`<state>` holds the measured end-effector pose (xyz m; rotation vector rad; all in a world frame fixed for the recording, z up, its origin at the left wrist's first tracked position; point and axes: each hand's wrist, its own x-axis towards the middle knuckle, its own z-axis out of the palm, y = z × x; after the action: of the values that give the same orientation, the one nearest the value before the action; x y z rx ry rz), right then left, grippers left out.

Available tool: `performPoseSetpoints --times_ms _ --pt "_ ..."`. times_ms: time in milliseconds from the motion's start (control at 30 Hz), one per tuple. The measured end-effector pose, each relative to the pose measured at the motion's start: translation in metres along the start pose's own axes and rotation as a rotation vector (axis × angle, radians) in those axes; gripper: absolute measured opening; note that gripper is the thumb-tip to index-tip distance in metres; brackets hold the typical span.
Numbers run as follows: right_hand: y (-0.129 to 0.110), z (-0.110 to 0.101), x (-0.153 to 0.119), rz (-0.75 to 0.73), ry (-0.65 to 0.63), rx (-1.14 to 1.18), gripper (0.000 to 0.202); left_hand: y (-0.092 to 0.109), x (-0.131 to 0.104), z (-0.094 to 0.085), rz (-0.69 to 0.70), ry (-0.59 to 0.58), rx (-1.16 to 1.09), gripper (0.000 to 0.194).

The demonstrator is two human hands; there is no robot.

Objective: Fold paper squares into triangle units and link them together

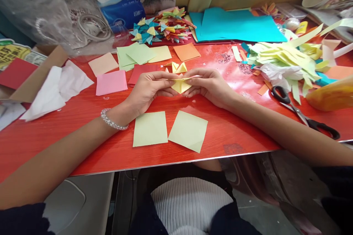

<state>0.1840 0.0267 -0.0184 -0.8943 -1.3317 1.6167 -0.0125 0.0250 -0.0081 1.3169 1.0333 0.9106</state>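
A small folded yellow paper (pixel 181 86) is held between both hands above the red table. My left hand (pixel 147 90) pinches its left end, and my right hand (pixel 211 86) pinches its right end. Just behind the fingers lie small folded yellow pieces (pixel 179 67). Nearer the table's front edge are two flat pale green squares, one on the left (pixel 150 128) and one on the right (pixel 188 131). A beaded bracelet (pixel 113 120) circles my left wrist.
Coloured square stacks, including pink (pixel 111 82) and orange (pixel 186 51), lie behind. Black-handled scissors (pixel 302 114) rest at right beside paper scraps (pixel 284 58). Folded pieces (pixel 165 25) and blue-green sheets (pixel 238 25) sit at the back. An open box (pixel 44 69) stands left.
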Motion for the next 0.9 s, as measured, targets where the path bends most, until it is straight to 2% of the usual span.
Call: performPoseSetpoints --times_ms 267,433,500,633,733,900 --pt "0.005 -0.004 0.002 -0.067 0.012 0.000 0.014 0.001 -0.001 0.000 0.067 -0.082 -0.119 0.019" --pt "0.005 -0.001 0.000 -0.115 -0.008 -0.054 0.018 0.002 -0.002 0.005 0.147 -0.030 -0.029 0.009" --pt "0.003 0.001 -0.001 -0.114 -0.021 -0.067 0.017 0.000 -0.002 0.005 0.193 -0.011 0.027 0.012" --pt "0.001 0.004 -0.002 -0.092 -0.021 -0.039 0.007 -0.004 0.000 0.004 0.272 0.009 0.101 0.016" --pt "-0.001 0.006 -0.003 -0.057 0.006 -0.063 0.015 -0.007 0.001 0.003 0.333 0.016 0.132 0.024" --pt "-0.006 0.012 -0.006 0.111 -0.058 -0.168 0.010 -0.010 0.003 0.001 0.369 0.066 0.143 0.029"
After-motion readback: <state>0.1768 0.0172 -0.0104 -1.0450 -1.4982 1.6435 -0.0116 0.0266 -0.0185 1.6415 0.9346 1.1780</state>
